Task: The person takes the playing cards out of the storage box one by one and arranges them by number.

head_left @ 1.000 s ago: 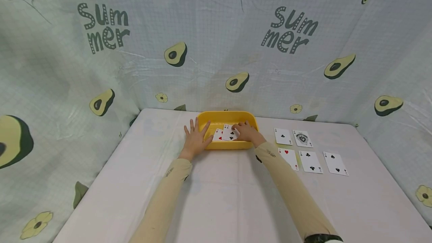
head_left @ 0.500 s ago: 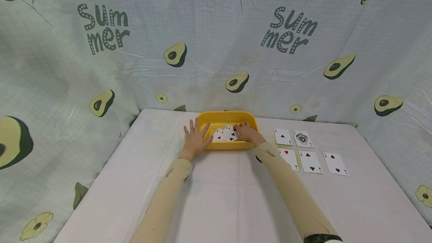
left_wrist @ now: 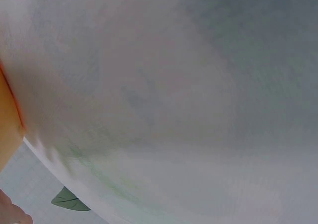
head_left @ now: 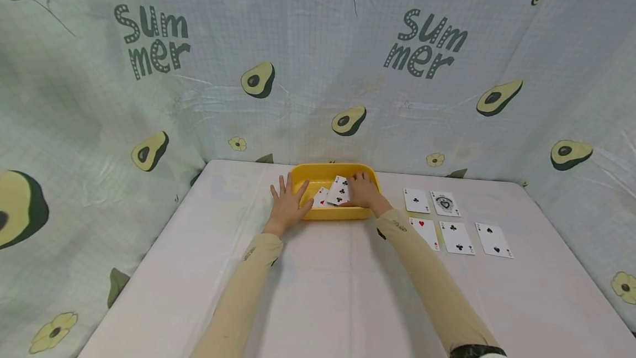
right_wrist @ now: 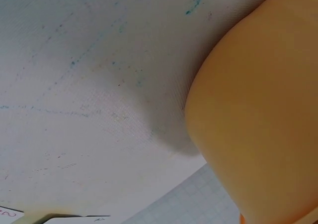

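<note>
A yellow plastic tray (head_left: 328,214) stands at the back of the table. Inside it my right hand (head_left: 364,191) pinches a clubs playing card (head_left: 339,191), tilted, its right part covered by the fingers. Under and left of that card lies a card with red hearts (head_left: 320,198), partly hidden. With fingers spread, my left hand (head_left: 286,206) rests at the tray's left side, thumb by the rim. The left wrist view catches only the tray's side (left_wrist: 7,114) and some fingertips (left_wrist: 12,211); the right wrist view is largely the tray's outer wall (right_wrist: 258,100).
Right of the tray, face-up cards lie in two rows: a single-club card (head_left: 416,201) and an ornate ace (head_left: 445,204) behind, then a two of hearts (head_left: 424,232), a two of clubs (head_left: 457,238) and a two of spades (head_left: 494,240). A printed curtain (head_left: 298,126) hangs behind the table.
The clubs card has tilted and its far edge has come up in my right hand, whose fingers have shifted slightly. My left hand has not moved.
</note>
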A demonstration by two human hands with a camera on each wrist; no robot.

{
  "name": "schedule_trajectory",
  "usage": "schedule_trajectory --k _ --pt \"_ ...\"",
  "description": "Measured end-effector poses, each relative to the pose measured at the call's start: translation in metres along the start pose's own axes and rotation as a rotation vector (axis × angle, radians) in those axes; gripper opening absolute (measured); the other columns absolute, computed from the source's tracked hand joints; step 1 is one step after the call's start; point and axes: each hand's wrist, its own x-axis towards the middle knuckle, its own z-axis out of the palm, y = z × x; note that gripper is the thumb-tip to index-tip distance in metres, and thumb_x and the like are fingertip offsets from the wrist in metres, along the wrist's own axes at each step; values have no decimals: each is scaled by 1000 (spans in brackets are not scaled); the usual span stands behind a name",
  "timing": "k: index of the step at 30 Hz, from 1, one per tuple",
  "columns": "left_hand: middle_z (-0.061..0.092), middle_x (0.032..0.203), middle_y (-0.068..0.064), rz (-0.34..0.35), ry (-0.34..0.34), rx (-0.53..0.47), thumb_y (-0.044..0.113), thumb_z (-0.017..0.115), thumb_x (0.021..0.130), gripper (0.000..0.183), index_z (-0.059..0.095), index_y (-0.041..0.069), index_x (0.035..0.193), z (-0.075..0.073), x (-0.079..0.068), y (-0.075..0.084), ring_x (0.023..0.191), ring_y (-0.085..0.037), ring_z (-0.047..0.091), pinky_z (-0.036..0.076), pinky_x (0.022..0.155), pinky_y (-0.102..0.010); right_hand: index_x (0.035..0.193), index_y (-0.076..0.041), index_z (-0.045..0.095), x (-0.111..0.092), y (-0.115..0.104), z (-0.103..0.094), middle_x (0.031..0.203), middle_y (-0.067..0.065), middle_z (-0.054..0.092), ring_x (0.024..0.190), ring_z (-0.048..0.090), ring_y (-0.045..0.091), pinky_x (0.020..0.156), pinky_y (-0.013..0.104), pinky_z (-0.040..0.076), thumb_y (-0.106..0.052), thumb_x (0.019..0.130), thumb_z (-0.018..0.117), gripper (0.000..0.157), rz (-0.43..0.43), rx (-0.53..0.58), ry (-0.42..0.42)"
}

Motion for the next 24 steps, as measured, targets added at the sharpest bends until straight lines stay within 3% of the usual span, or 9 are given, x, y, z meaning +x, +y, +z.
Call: schedule_trajectory --k 10,17,19,24 --pt "6 147 -27 -17 -12 12 47 37 90 57 30 20 140 0 1 1 133 -50 3 6 100 -68 140 -8 27 -3 1 -3 136 19 30 122 25 37 103 53 24 -61 68 63 97 -20 15 66" --pt "2 148 -25 -35 -19 -73 46 37 90 57 29 20 140 2 3 -1 134 -47 -4 -3 101 -66 140 -6 25 -4 4 -6 143 14 27 127 24 39 104 54 22 -62 70 59 96 -47 -24 99" --pt "0 148 -24 -21 8 -72 52 31 90 59 27 23 141 11 7 -7 134 -47 -7 -6 100 -66 140 -7 26 -4 5 -6 142 13 28 127 25 39 103 54 23 -62 72 57 93 -59 -35 115" --pt "1 148 -25 -19 14 -59 51 34 89 59 28 22 141 12 7 -7 133 -49 -3 -4 100 -67 140 -11 29 -10 8 -8 142 11 28 125 27 37 99 55 28 -58 76 55 84 -86 -27 144"
